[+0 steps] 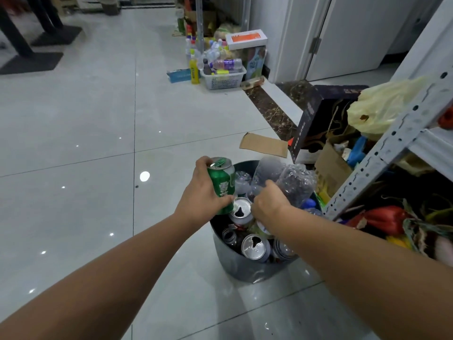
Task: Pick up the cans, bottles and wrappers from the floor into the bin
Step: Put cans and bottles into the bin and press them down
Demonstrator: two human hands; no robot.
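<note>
Glossy grey tiled floor (73, 114), white door (353, 33), metal shelving (392, 143).

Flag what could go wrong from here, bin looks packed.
1. The bin is heaped to its rim, so the green can held by the left hand may roll off the pile onto the floor once let go.
2. The clear bottle that the right hand seems to hold sticks up above the rim and could tip out on release.
</note>
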